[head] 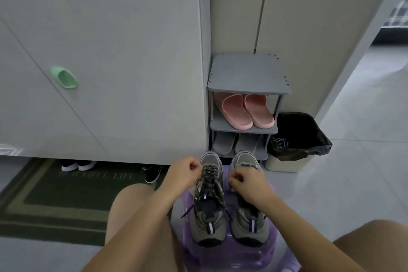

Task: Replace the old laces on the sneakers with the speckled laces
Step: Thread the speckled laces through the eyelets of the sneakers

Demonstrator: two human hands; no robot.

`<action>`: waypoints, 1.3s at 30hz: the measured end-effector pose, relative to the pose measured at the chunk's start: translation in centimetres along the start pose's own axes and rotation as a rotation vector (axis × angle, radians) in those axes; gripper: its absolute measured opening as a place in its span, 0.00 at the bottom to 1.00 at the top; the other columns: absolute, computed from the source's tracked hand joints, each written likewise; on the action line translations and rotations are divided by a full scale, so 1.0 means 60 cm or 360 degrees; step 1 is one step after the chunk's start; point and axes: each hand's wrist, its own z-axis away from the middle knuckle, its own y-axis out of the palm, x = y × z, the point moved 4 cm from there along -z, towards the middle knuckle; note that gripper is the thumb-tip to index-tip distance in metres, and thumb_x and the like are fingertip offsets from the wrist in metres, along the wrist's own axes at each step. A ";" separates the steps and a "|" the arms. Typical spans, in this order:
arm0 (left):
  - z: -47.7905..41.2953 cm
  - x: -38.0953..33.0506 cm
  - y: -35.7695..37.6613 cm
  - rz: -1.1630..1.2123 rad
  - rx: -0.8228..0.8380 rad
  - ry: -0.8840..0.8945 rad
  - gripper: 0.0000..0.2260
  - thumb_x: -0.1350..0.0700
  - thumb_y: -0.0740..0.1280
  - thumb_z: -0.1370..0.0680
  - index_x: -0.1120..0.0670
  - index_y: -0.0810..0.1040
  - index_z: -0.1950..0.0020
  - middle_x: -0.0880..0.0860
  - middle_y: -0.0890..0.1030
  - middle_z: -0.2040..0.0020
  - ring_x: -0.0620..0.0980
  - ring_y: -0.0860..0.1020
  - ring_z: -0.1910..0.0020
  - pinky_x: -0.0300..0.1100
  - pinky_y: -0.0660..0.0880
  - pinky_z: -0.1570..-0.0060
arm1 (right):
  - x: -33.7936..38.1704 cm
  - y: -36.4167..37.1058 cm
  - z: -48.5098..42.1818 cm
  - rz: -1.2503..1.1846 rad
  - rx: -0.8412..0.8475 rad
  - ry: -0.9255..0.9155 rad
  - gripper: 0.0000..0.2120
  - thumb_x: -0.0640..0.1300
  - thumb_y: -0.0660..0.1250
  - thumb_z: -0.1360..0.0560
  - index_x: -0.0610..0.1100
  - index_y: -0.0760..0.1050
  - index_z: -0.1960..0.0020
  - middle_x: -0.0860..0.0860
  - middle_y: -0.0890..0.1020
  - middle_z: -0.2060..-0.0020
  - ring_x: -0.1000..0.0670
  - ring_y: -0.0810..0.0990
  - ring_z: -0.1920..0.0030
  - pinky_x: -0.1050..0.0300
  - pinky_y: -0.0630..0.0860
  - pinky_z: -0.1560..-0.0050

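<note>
Evidently raised for reach, the grey mesh sneakers sit on a translucent purple plastic stool, lower centre; left hand pinches the dark speckled lace taut, right hand curled, hold unclear.

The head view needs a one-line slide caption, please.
Left hand and right hand work at the speckled lace of one sneaker on a purple stool.

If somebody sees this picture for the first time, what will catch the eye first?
First, the pair of grey sneakers standing on a purple plastic stool at bottom centre. The left hand pinches at the speckled laces, and the right hand is curled beside them. Next come the pink slippers on the grey shoe rack behind, with a black-bagged bin to its right.
</note>
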 end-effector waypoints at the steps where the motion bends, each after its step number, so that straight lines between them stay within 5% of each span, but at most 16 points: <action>1: -0.003 0.013 0.000 0.0023 0.0013 -0.0041 0.04 0.55 0.65 0.23 0.54 0.79 0.53 0.53 0.82 0.55 0.49 0.78 0.58 0.41 0.74 0.53 | 0.012 0.008 -0.005 0.0041 0.0001 -0.0036 0.08 0.41 0.62 0.25 0.43 0.81 0.54 0.49 0.82 0.59 0.49 0.79 0.54 0.60 0.69 0.54; 5: -0.004 0.043 0.031 0.0045 0.0129 -0.0027 0.05 0.57 0.68 0.24 0.56 0.80 0.50 0.48 0.78 0.60 0.44 0.76 0.62 0.35 0.71 0.60 | 0.030 0.040 -0.024 0.0120 0.0040 -0.0040 0.11 0.41 0.61 0.24 0.41 0.80 0.47 0.46 0.83 0.49 0.47 0.79 0.47 0.60 0.70 0.48; 9: -0.007 0.048 0.045 0.0110 0.0132 -0.0024 0.02 0.56 0.68 0.25 0.53 0.77 0.57 0.46 0.77 0.64 0.45 0.75 0.64 0.38 0.71 0.59 | 0.028 0.053 -0.034 0.0201 0.0022 0.0018 0.11 0.42 0.61 0.23 0.39 0.81 0.50 0.44 0.83 0.53 0.46 0.80 0.51 0.57 0.73 0.48; 15: -0.011 0.045 0.040 0.0049 0.0172 0.0062 0.04 0.57 0.66 0.24 0.56 0.78 0.52 0.48 0.77 0.62 0.46 0.75 0.62 0.37 0.70 0.60 | 0.025 0.060 -0.042 0.0226 0.0002 0.0033 0.10 0.42 0.61 0.24 0.37 0.79 0.53 0.44 0.82 0.55 0.45 0.79 0.53 0.55 0.72 0.50; 21: -0.026 0.044 0.026 -0.0090 0.0358 0.0086 0.03 0.59 0.65 0.26 0.56 0.77 0.55 0.51 0.77 0.60 0.52 0.78 0.59 0.43 0.74 0.58 | 0.018 0.054 -0.058 0.0183 0.0156 0.0133 0.13 0.42 0.62 0.25 0.32 0.76 0.60 0.43 0.76 0.66 0.47 0.74 0.63 0.59 0.65 0.66; 25: -0.034 0.053 0.028 0.0274 0.0528 -0.0071 0.03 0.61 0.65 0.24 0.54 0.74 0.53 0.50 0.77 0.59 0.57 0.81 0.53 0.48 0.79 0.54 | 0.020 0.042 -0.076 0.0225 0.0200 0.0113 0.13 0.43 0.60 0.22 0.35 0.79 0.53 0.42 0.81 0.53 0.44 0.79 0.51 0.55 0.72 0.51; 32: -0.042 0.047 0.047 -0.0013 0.0321 0.0026 0.01 0.59 0.65 0.25 0.54 0.76 0.55 0.53 0.80 0.52 0.52 0.79 0.54 0.44 0.74 0.58 | 0.023 0.045 -0.081 0.0334 0.0239 -0.0059 0.10 0.41 0.61 0.23 0.38 0.80 0.52 0.45 0.82 0.53 0.47 0.78 0.53 0.64 0.65 0.59; 39: -0.055 0.049 0.042 -0.0105 0.0369 0.0009 0.03 0.58 0.65 0.26 0.54 0.76 0.59 0.52 0.79 0.60 0.53 0.77 0.58 0.44 0.73 0.57 | 0.009 0.051 -0.084 0.0260 0.0284 -0.0086 0.05 0.41 0.61 0.25 0.41 0.74 0.56 0.51 0.75 0.61 0.52 0.71 0.59 0.64 0.61 0.63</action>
